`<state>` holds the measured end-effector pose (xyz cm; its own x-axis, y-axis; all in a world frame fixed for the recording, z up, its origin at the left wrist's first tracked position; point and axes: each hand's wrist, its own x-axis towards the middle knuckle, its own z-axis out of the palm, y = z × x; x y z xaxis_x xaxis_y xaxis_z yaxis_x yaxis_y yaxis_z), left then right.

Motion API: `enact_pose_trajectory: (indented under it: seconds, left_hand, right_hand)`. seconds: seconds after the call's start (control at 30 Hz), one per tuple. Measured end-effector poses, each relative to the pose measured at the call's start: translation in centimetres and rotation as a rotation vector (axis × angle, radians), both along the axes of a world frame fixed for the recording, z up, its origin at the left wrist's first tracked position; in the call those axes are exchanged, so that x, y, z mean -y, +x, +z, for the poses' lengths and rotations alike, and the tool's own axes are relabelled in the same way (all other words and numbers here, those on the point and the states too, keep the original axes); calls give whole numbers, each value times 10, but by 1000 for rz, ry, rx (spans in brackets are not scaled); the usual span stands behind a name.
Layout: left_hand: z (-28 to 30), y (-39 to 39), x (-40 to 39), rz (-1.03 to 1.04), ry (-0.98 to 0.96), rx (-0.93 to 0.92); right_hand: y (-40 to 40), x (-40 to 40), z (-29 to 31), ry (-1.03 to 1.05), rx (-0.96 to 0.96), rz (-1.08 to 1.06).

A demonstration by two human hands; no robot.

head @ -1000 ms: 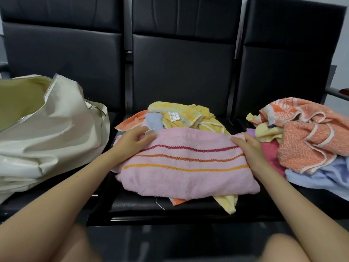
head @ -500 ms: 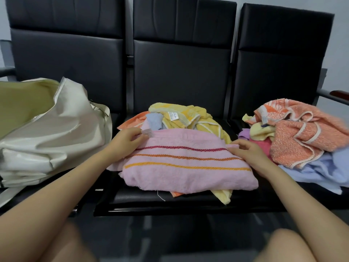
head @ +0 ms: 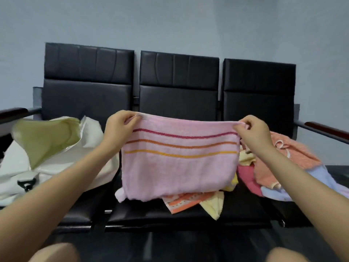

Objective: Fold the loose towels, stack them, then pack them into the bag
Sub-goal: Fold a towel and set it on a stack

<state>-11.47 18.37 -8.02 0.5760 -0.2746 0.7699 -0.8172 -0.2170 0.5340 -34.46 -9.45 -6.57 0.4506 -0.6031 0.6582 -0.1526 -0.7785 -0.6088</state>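
A pink towel with three coloured stripes hangs in the air over the middle seat, folded double. My left hand pinches its top left corner and my right hand pinches its top right corner. Under its lower edge lie an orange patterned towel and a yellow towel on the seat. A loose pile of towels in orange, red, yellow and light blue fills the right seat. The white bag with a green lining lies open on the left seat.
Three joined black chairs stand against a pale wall, with armrests at both ends. A black clip hangs on the bag's side. My knees show at the bottom edge.
Both hands have lifted the pink towel off the stack on the middle seat and hold it up by its top corners. The camera has tilted upward and back.
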Motion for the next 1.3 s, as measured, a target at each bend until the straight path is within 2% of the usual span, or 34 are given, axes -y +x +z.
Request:
enact_pose_trajectory:
  seconds: [0.1, 0.23, 0.47, 0.57, 0.67, 0.77, 1.0, 1.07, 1.2, 1.3]
  left_hand:
    - [61, -13, -1, -6, -151, 29]
    - [116, -21, -4, -75, -267, -40]
    - [176, -26, -12, -170, -423, -200]
    - [183, -21, -14, -222, -371, -347]
    - [169, -9, -10, -165, -207, -398]
    - [140, 3, -3, -102, -96, -391]
    - [20, 52, 43, -41, 173, -502]
    - [-18, 67, 57, -12, 227, -542]
    - [-75, 101, 82, 50, 176, -603]
    - [-98, 127, 104, 73, 112, -649]
  right_hand:
    - [1, -16, 69, 52, 238, 35]
    - [2, -34, 130, 178, 366, 138]
    - [2, -38, 190, 407, 533, 287]
    - [6, -28, 193, 487, 517, 302]
    - [12, -15, 176, 508, 359, 290]
    - [22, 1, 141, 427, 82, 222]
    - [70, 48, 21, 226, -296, -40]
    - [89, 59, -12, 265, -321, -103]
    - [136, 83, -62, 645, -192, -107]
    - [166, 98, -86, 590, -193, -122]
